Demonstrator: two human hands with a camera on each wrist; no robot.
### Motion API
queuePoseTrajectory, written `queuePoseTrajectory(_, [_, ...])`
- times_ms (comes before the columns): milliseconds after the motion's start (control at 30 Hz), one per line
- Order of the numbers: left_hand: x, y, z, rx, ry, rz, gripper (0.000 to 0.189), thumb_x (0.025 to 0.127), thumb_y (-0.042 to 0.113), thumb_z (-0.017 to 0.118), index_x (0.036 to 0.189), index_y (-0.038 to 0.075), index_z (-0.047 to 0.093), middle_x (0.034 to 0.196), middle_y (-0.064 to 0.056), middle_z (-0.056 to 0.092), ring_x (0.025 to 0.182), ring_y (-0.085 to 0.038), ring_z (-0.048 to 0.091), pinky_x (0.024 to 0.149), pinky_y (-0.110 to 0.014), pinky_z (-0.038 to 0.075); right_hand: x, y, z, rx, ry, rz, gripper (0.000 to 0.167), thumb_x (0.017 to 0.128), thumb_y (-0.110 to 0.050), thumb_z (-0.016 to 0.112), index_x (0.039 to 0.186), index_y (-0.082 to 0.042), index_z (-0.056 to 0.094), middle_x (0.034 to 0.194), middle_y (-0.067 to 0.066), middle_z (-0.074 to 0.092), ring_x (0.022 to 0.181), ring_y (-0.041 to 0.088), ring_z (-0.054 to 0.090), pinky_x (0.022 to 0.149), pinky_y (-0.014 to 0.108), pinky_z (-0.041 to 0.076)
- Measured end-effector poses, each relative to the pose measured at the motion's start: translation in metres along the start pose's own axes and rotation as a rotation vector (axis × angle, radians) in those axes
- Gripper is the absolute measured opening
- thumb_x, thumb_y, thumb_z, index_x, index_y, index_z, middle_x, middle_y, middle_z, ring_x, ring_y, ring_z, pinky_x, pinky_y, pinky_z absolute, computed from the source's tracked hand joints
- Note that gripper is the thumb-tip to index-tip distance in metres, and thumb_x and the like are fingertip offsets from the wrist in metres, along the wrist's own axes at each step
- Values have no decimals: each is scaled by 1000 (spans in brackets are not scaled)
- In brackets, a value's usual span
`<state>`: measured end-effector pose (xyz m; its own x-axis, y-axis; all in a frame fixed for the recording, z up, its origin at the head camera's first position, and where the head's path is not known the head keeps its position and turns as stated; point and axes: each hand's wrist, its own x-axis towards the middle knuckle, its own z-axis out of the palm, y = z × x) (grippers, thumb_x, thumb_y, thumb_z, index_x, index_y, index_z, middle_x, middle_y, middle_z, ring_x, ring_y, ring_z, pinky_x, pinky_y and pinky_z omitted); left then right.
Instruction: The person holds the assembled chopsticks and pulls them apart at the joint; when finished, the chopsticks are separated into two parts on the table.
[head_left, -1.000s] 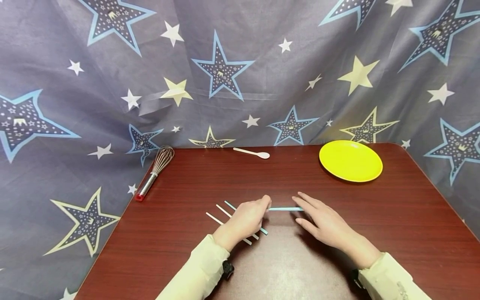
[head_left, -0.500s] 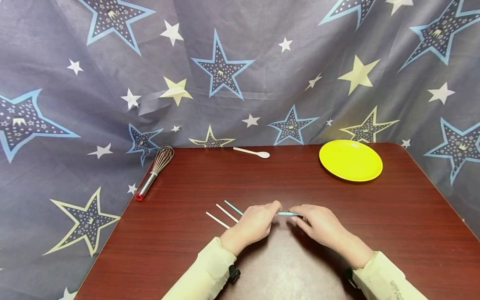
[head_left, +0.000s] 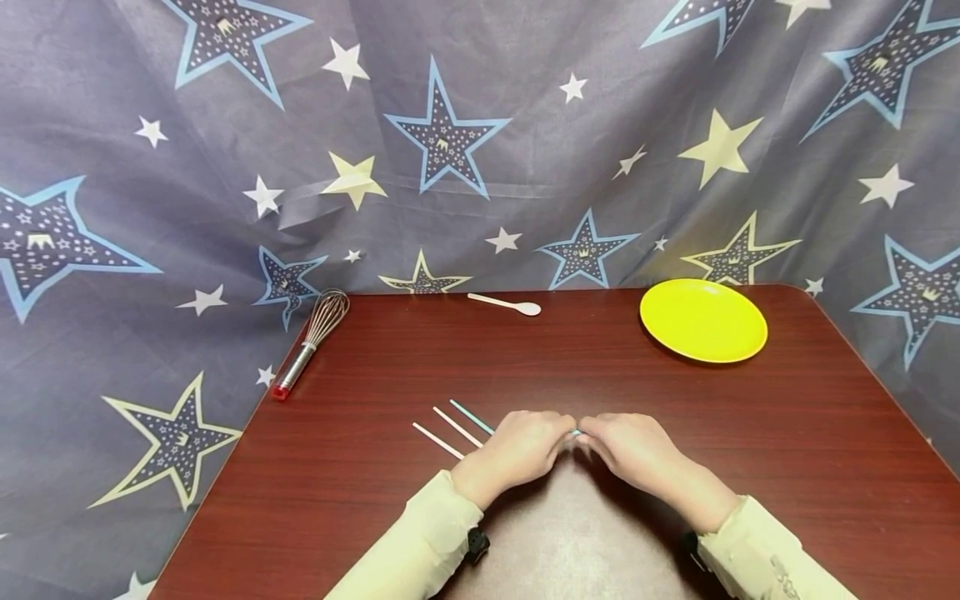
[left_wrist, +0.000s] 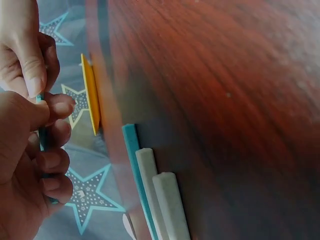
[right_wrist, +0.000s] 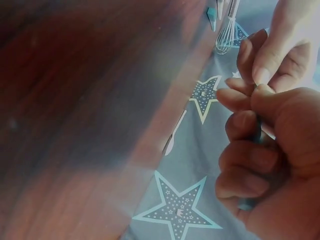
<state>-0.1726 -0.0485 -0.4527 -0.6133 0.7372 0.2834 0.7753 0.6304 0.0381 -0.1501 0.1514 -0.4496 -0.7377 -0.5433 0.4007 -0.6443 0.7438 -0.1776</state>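
Note:
My left hand (head_left: 527, 447) and right hand (head_left: 632, 447) meet above the middle of the table, fingertips almost touching. Both grip one slim blue stick (head_left: 576, 432), of which only a short bit shows between them in the head view. In the left wrist view the stick (left_wrist: 43, 137) runs along under the left hand's curled fingers. The right wrist view shows the stick's other end (right_wrist: 246, 204) poking out below the right hand's fingers. Left of the hands lie a blue stick (head_left: 471, 415) and two white sticks, side by side and partly hidden by the left hand.
A wire whisk (head_left: 313, 342) with a red handle end lies at the table's left edge. At the back are a white spoon (head_left: 510, 304) and, to the right, a yellow plate (head_left: 703, 321). A grey star-patterned curtain (head_left: 525, 100) hangs behind the table.
The hands have come together along the stick, leaving much less of it showing. The right hand's fingers, straighter before, have curled round it. The left hand has moved right.

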Motion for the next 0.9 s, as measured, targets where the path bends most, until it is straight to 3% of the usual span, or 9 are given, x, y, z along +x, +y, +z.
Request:
queuePoseTrajectory(167, [1, -1, -1, -91, -30, -1, 20, 96, 27, 61, 79, 19, 52, 68, 8, 54, 61, -13, 56, 51, -31, 44, -2, 2, -1, 16, -40, -2, 35, 87, -23, 71, 69, -22, 41, 58, -15, 33, 50, 7, 37, 45, 27, 33])
queuePoseTrajectory(433, [1, -8, -3, -182, -27, -14, 13, 96, 28, 59, 86, 20, 63, 68, 12, 52, 62, -7, 51, 54, -30, 44, -2, 7, -6, 74, -60, -8, 20, 89, -20, 69, 77, -22, 53, 60, -17, 37, 53, 5, 38, 46, 26, 33])
queuePoseTrajectory(567, [3, -13, -6, -156, -31, -45, 11, 96, 25, 60, 87, 19, 61, 71, 11, 56, 62, -8, 53, 54, -31, 45, -3, 11, -8, 71, -39, 19, 20, 89, -20, 69, 76, -22, 54, 60, -17, 39, 53, 5, 40, 47, 28, 36])
queuePoseTrajectory(733, [2, -22, -11, -87, -112, -131, 4, 97, 16, 58, 96, 15, 62, 81, 7, 63, 65, -11, 58, 55, -30, 47, -5, 16, -10, 65, -39, 48, 16, 90, -12, 68, 80, -18, 57, 65, -13, 46, 55, 8, 47, 50, 31, 41])
queuePoseTrajectory(833, [1, -27, -12, -51, -155, -150, 19, 94, 6, 58, 111, 14, 62, 96, 3, 67, 81, -15, 65, 65, -32, 52, -6, 20, -11, 67, -51, 57, 10, 87, -3, 66, 90, -11, 61, 73, -8, 55, 61, 12, 54, 55, 34, 46])
queuePoseTrajectory(900, [1, -30, -12, -45, -161, -147, 31, 91, 1, 58, 120, 13, 60, 106, 1, 67, 94, -17, 66, 74, -33, 53, -6, 23, -11, 75, -61, 54, 15, 85, 2, 64, 95, -9, 60, 75, -7, 56, 65, 13, 55, 58, 35, 48])
